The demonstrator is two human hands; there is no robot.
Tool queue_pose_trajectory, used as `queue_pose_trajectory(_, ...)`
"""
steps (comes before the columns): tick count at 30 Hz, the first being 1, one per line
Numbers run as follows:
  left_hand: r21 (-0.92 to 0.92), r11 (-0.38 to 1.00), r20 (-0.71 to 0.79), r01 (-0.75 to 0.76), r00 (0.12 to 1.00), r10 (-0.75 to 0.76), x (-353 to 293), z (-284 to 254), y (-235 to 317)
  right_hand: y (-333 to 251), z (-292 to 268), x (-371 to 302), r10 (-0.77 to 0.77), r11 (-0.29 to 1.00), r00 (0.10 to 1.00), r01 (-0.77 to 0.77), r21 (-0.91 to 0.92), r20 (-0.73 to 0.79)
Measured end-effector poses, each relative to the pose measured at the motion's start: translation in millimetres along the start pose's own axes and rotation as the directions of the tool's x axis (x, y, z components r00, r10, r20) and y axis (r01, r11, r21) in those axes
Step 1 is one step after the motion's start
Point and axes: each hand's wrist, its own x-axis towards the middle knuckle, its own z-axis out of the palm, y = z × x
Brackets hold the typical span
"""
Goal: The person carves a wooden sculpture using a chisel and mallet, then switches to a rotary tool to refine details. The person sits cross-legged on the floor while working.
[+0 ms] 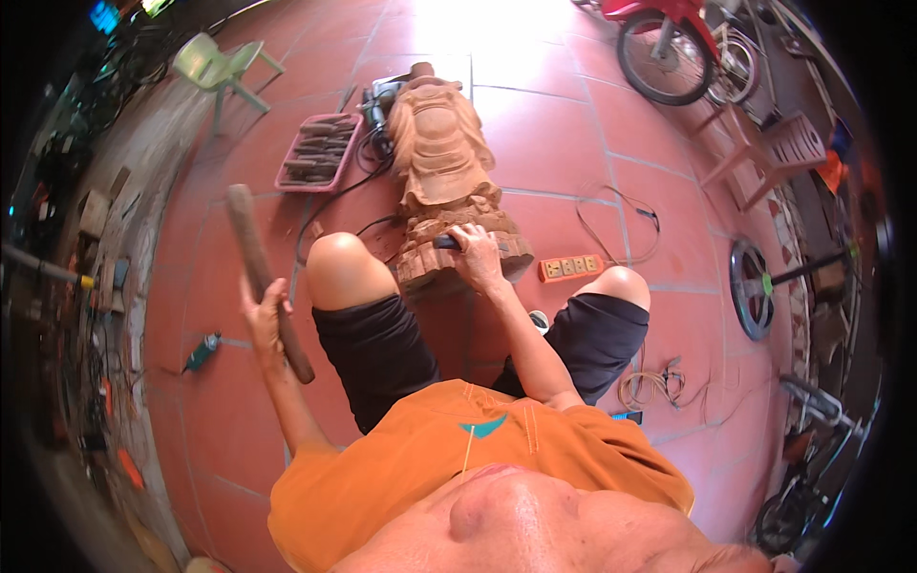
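A wooden carved statue lies on the red tile floor between my knees, its base toward me. My right hand grips a dark-handled chisel and holds it against the statue's base. My left hand is raised out to the left, closed around a long wooden mallet that points up and away from the statue. I am sitting low, in black shorts and an orange shirt.
A pink tray of several chisels lies left of the statue, with a power tool and cords beside it. An orange power strip sits to the right, a teal grinder at left. A green chair, a red motorbike and a wheel ring the floor.
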Motion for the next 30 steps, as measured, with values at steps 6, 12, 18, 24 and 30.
queue_pose_trajectory(6, -0.073, 0.996, 0.119, -0.045, 0.991, 0.053, -23.9, 15.8, -126.4, 16.2, 0.8, 7.0, 0.012, 1.0, 1.0, -0.012, -0.019, -0.001)
queue_pose_trajectory(12, 0.132, 0.99, 0.135, 0.039, 0.989, -0.057, -47.9, 11.1, -163.3, 14.5, -0.9, 5.5, 0.032, 0.999, 0.997, -0.032, 0.0, 0.071)
queue_pose_trajectory(18, 0.257, 0.954, 0.07, 0.154, 0.982, -0.177, -33.0, 8.6, -195.8, 14.1, 1.3, 10.4, -0.011, 1.0, 0.994, 0.01, 0.01, 0.111)
queue_pose_trajectory(24, 0.49, 0.838, 0.016, 0.238, 0.959, -0.281, -6.0, 23.7, -225.9, 21.6, -5.1, 11.6, -0.034, 0.994, 0.985, 0.016, 0.108, 0.168)
queue_pose_trajectory(30, 0.682, 0.702, 0.01, 0.206, 0.957, -0.29, 4.3, 33.5, -235.5, 20.7, -7.7, 13.1, -0.032, 0.993, 0.98, 0.01, 0.114, 0.195)
